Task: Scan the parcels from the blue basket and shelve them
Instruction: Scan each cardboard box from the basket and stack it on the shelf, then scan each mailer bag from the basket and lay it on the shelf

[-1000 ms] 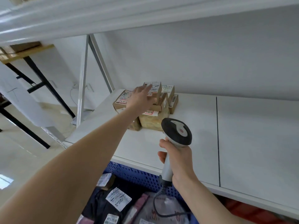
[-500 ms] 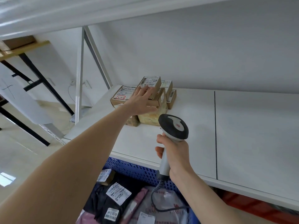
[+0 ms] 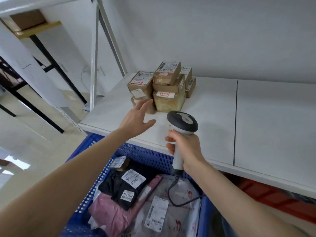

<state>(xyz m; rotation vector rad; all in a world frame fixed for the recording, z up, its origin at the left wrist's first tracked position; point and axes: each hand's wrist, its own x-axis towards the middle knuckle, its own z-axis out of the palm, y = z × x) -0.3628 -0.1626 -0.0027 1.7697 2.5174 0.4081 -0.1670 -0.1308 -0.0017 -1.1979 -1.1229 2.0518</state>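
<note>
A stack of several small brown cardboard parcels (image 3: 168, 86) with white labels stands at the back left of the white shelf (image 3: 213, 117). My left hand (image 3: 136, 119) hovers above the shelf just in front of the stack, fingers spread, holding nothing. My right hand (image 3: 185, 147) grips the handle of a white and grey barcode scanner (image 3: 182, 124), whose head points toward the stack. Below the shelf edge, the blue basket (image 3: 147, 155) holds several bagged parcels: a black one (image 3: 123, 190), a pink one (image 3: 111, 211) and a grey one (image 3: 181, 218).
The scanner's coiled cable (image 3: 176, 194) hangs down into the basket. A white upright post (image 3: 93, 53) stands at the shelf's left end. A seam (image 3: 235, 120) divides the shelf boards; the board to its right is bare. Something red (image 3: 273, 197) lies under the shelf at right.
My left hand has come off the top parcels and drawn back toward me, lower and in front of the stack. The view has tilted down, showing more of the basket.
</note>
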